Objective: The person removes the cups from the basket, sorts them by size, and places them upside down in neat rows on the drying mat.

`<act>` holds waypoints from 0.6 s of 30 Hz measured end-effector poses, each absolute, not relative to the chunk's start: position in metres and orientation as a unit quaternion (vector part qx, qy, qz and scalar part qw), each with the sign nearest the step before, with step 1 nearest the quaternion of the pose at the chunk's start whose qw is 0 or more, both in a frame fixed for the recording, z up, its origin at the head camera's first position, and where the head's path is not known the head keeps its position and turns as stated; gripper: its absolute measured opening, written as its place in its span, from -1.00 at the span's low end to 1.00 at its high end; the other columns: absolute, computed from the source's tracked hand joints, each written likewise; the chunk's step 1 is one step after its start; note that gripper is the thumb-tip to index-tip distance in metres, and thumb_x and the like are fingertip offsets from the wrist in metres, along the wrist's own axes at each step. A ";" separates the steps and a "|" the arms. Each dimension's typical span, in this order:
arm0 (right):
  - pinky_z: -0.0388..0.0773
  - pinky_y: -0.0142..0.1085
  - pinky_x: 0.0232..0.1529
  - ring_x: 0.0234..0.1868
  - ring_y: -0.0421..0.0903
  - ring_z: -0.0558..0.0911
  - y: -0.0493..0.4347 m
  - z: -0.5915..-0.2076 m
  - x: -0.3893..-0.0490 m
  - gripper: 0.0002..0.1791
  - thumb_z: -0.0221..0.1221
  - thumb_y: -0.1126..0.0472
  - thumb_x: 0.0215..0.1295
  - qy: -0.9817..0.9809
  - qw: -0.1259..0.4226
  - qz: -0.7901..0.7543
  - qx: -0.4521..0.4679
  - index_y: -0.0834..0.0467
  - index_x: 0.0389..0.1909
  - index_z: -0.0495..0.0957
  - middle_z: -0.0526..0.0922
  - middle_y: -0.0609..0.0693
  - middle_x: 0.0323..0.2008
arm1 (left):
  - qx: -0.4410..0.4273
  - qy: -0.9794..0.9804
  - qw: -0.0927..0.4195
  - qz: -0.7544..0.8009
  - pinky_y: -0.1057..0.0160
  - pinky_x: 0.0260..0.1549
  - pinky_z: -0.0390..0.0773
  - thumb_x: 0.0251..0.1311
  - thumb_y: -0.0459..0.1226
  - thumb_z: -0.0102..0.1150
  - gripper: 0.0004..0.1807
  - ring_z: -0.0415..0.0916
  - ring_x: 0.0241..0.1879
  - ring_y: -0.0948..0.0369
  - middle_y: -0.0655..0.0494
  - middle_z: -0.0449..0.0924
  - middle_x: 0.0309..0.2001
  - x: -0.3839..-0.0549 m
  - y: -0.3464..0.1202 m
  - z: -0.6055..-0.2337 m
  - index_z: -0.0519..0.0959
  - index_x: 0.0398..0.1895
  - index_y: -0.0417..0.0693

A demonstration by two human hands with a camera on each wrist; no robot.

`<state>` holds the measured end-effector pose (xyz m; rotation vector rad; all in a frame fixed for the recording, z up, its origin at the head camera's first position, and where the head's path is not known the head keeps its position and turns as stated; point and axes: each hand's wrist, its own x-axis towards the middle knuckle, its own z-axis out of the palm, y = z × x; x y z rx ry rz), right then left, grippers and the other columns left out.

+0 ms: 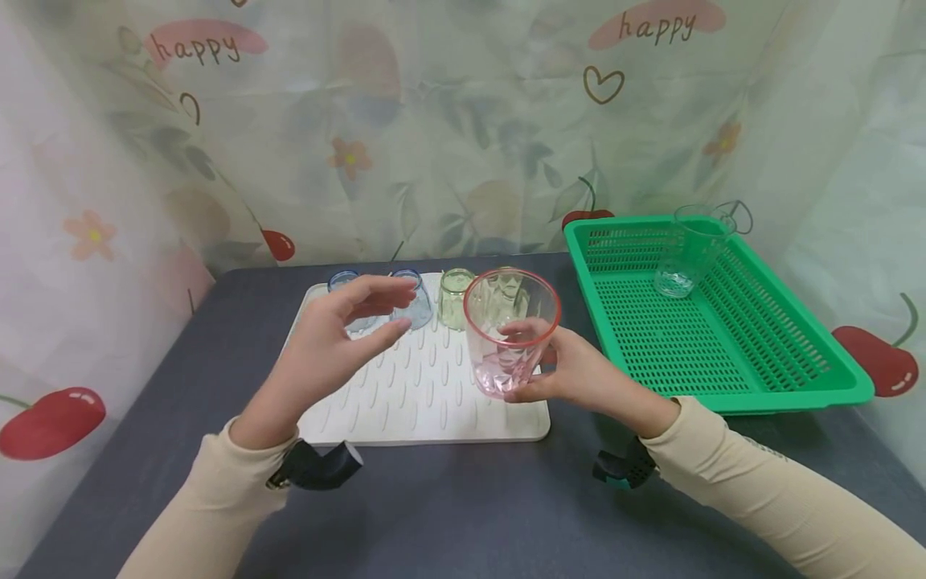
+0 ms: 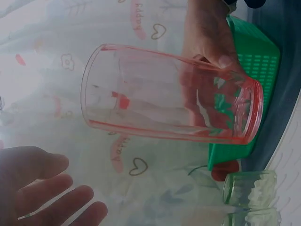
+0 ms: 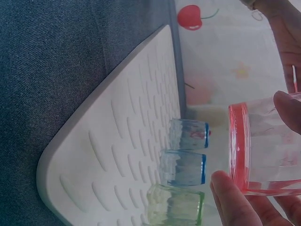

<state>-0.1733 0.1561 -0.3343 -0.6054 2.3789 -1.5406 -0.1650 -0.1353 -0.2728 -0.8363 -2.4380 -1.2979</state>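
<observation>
My right hand [image 1: 571, 366] grips a clear pink-tinted glass [image 1: 499, 375] low on its side, thumb and fingers around it. The glass has a red rim and hangs upright above the front right of a white ridged mat [image 1: 412, 406]; in the right wrist view, fingertips [image 3: 230, 195] lie beside its thick pink base. My left hand [image 1: 336, 334] hovers over the mat's left side, fingers and thumb spread and apart from the glass. In the left wrist view, the left fingers [image 2: 80, 200] show with nothing between them.
Blue glasses [image 3: 183, 168] and green glasses [image 1: 453, 310] line the back of the mat. To the right stands a green perforated basket [image 1: 781, 400] with a clear glass mug [image 1: 676, 281] in it. A printed curtain [image 1: 463, 145] hangs behind the dark tabletop [image 1: 463, 515].
</observation>
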 end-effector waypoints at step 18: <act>0.66 -0.21 -0.20 -0.10 -0.01 0.67 0.159 -0.335 -0.175 -0.21 0.49 0.28 -0.07 0.811 0.111 -0.534 -0.213 0.17 0.24 0.37 0.61 0.14 0.03 | -0.198 -0.898 0.125 -0.371 0.54 -0.21 0.54 0.28 -0.16 0.22 -0.71 0.62 -0.14 0.44 0.17 0.69 -0.07 -0.158 -0.192 -0.300 0.61 0.04 0.04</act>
